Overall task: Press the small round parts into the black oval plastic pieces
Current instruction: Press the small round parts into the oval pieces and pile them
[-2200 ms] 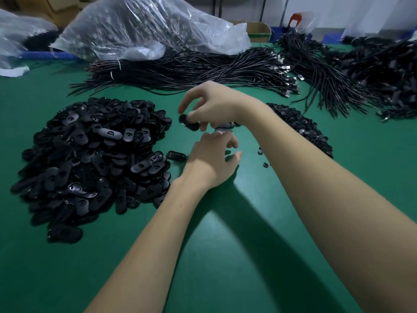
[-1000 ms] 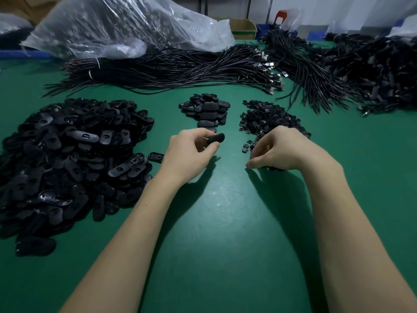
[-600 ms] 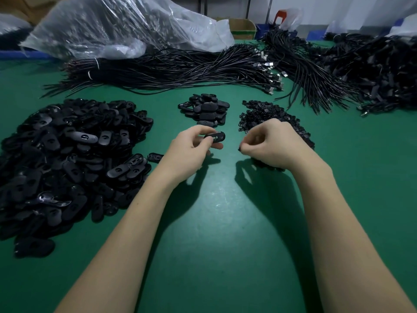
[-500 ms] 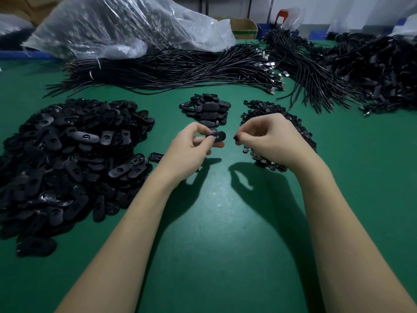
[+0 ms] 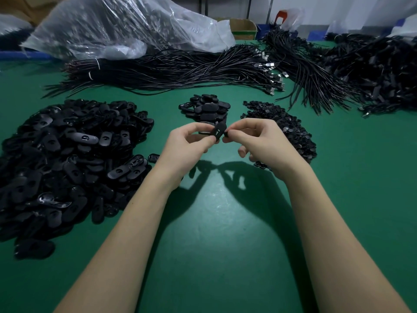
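— So, what lies at nine o'clock?
— A big heap of black oval pieces (image 5: 67,159) on the green table (image 5: 221,256), with bare cloth open toward six.
— And the hands?
— The left hand (image 5: 182,150) pinches one oval piece (image 5: 218,131) at centre; the right hand (image 5: 261,145) pinches a small round part (image 5: 226,133) right against it.
— Beyond them?
— A small pile of ovals (image 5: 206,107) at twelve, the round parts heap (image 5: 284,125) at two. A clear bag (image 5: 126,26) at eleven holds dark stuff; cable bundles (image 5: 180,68) run along the far edge.

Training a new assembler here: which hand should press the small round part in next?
Probably the right hand: its fingertips pinch something small against the black oval plastic piece, which the left hand holds.
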A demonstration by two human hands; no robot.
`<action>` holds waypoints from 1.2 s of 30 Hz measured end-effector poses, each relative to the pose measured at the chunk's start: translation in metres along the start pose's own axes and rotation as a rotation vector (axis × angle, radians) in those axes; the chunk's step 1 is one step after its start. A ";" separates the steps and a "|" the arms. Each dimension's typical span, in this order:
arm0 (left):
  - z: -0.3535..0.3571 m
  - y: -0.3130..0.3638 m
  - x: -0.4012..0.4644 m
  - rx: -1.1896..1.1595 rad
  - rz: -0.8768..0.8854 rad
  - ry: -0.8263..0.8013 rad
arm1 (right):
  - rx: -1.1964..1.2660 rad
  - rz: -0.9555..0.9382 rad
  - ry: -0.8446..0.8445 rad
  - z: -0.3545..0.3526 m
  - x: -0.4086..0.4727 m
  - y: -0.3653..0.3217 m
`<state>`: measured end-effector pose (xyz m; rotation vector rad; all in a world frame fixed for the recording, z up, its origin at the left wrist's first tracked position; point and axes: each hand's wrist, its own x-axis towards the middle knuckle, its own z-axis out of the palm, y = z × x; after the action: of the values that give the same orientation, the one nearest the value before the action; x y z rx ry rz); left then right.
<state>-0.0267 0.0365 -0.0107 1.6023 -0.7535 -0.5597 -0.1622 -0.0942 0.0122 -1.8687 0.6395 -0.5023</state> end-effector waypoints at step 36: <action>0.010 -0.009 -0.003 0.764 0.321 0.008 | -0.242 0.053 0.073 0.005 0.004 0.012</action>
<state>-0.0345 0.0327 -0.0217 2.1047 -1.2879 -0.0112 -0.1590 -0.0970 -0.0005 -2.0606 0.8269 -0.4768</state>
